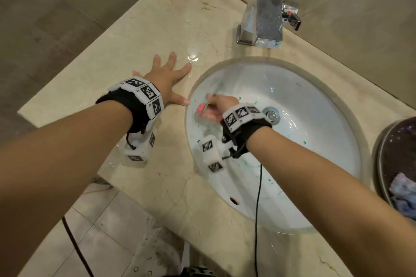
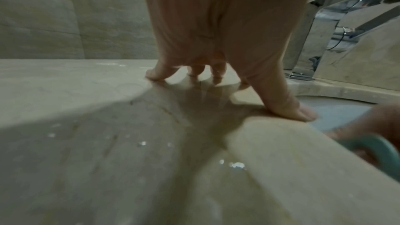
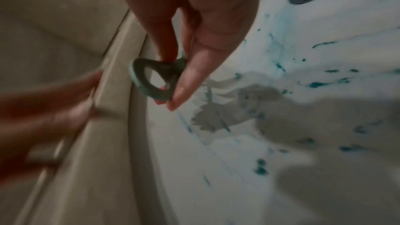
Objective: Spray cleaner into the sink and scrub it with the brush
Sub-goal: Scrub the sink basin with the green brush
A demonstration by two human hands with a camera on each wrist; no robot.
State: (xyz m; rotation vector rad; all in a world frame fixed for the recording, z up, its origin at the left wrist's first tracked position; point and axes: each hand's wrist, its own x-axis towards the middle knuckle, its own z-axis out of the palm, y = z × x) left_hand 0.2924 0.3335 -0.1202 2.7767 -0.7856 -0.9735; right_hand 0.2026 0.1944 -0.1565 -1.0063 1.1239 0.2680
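The white oval sink (image 1: 315, 164) carries teal streaks and spots of cleaner (image 3: 318, 84) on its wall. My right hand (image 1: 212, 105) is inside the bowl at its left wall and pinches the brush (image 1: 203, 108) by its teal loop handle (image 3: 151, 81) between thumb and fingers. The bristle end is blurred and I cannot make it out. My left hand (image 1: 168, 78) lies spread on the wet marble counter (image 1: 135, 40) just left of the sink, its fingertips (image 2: 301, 114) pressing down and holding nothing. No spray bottle is in view.
A chrome faucet (image 1: 263, 13) stands behind the sink and the drain (image 1: 272, 115) lies just right of my right wrist. A dark bowl (image 1: 387, 141) with a bluish cloth (image 1: 403, 195) sits at the right edge. Water puddles (image 1: 193, 56) lie on the counter.
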